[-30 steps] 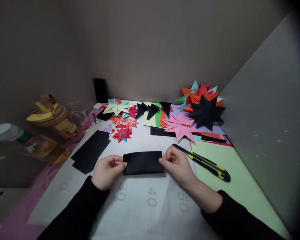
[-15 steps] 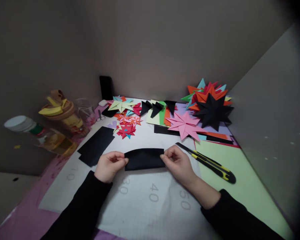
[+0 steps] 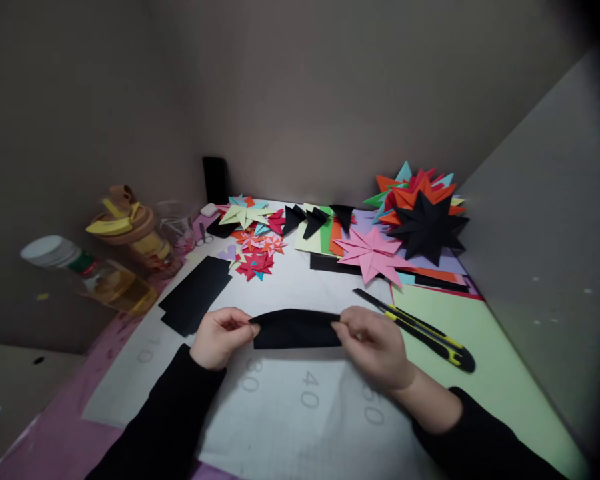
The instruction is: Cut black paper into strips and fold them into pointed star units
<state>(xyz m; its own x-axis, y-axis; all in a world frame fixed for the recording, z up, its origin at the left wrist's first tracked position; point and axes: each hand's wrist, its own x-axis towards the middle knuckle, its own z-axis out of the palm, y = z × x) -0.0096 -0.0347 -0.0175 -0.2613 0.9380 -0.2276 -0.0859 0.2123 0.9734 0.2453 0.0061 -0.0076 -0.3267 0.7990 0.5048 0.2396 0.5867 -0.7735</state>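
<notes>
A black paper strip (image 3: 297,332) is stretched between my two hands above the white numbered sheet (image 3: 280,427), its upper edge bowed upward. My left hand (image 3: 224,337) pinches its left end between thumb and fingers. The right end is pinched by my right hand (image 3: 375,343). Left of my left hand lie flat black paper pieces (image 3: 195,293). A black and yellow utility knife (image 3: 425,330) lies to the right, beyond my right hand, with its tip toward the upper left.
Folded paper stars (image 3: 255,265) and black folded pieces (image 3: 316,221) lie at the back. A pink star (image 3: 371,255) and a black star (image 3: 431,227) are at the back right. A bottle (image 3: 115,287) and a cup (image 3: 147,240) stand left. Green paper (image 3: 485,353) lies right.
My right hand has moved a little right and down. The strip sits slightly lower, and its upper edge now looks raised or folded over. Both hands still pinch it.
</notes>
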